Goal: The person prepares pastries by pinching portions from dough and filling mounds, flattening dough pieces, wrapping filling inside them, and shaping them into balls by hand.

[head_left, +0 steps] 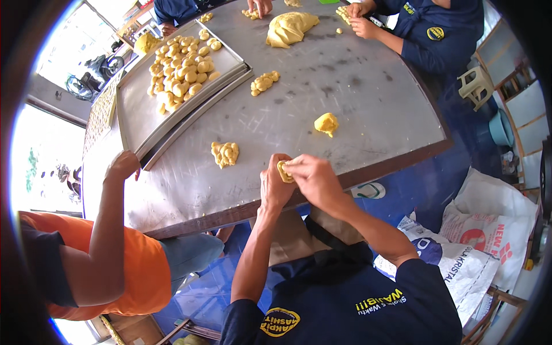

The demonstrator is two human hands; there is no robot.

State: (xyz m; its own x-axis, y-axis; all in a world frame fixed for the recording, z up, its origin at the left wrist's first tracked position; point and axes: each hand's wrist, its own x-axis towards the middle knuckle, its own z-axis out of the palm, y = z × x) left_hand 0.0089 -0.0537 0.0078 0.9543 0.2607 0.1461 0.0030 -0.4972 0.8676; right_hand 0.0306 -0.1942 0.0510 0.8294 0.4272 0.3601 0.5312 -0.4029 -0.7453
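Clock directions taken from my hands, 12 o'clock straight ahead. Small yellow dough piece (283, 170) held between my 2 hands, at the near edge of the metal table (276, 132). Left hand (275, 185): fingers curled around the piece, gripping it. Right hand (315, 179): thumb and fingers pinching the same piece from the 3 o'clock side.

On the table: 1 knobbly dough clump (225, 154) near, between 9 and 10 o'clock; 1 smoother yellow lump (326, 123) at 1 o'clock; a second clump (265, 83) farther out, between 11 and 12. Large dough mound (291, 30) well off at 12.

Tray (135, 118) toward 10 to 11 o'clock, rounded dough balls (183, 70) heaped in it. Co-worker in orange at 9 o'clock, hand (122, 165) by the tray's near corner. Another co-worker's hands (362, 26) at 1 o'clock, far side, close to small dough pieces (344, 14).

Off the table: sandal (368, 191) between 3 and 4, sacks (460, 253) at 4, stool (476, 86) at 2.
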